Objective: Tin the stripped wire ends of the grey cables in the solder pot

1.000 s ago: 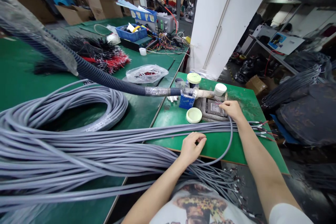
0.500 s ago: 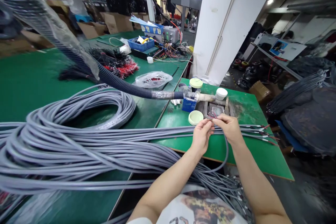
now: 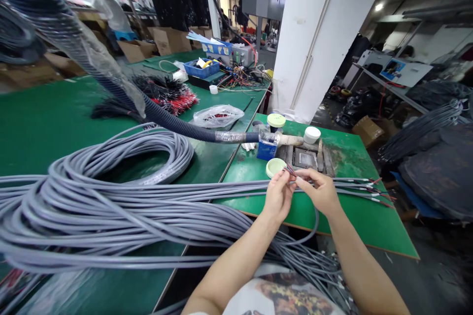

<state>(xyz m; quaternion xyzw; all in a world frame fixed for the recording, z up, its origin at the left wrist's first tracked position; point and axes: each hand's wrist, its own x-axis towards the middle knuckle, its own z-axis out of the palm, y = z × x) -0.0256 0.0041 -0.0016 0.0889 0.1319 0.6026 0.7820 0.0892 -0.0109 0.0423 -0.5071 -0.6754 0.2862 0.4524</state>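
My left hand (image 3: pixel 279 194) and my right hand (image 3: pixel 318 189) meet over the front of the green board. Between my fingertips are the thin dark and reddish wires (image 3: pixel 290 171) at the end of a grey cable. My left hand pinches the wires; my right hand is closed at the cable's end. The grey cable (image 3: pixel 317 219) hangs from my right hand in a loop toward the board's front edge. Behind my hands sits a soldering pot (image 3: pixel 306 159) with a square silvery face. A pale green lid (image 3: pixel 275 167) lies just beyond my left fingers.
A corrugated hose (image 3: pixel 185 130) crosses from upper left to a blue box (image 3: pixel 266 150) by the pot. Coiled grey cables (image 3: pixel 121 189) cover the left table. A white-lidded jar (image 3: pixel 312 135) stands behind the pot. A white pillar (image 3: pixel 318 24) rises behind. A person (image 3: pixel 109 10) is far left.
My right hand has drawn the cable's wires back from the pot toward me. My left hand has risen from the cables to pinch the wires, and both hands now work together.
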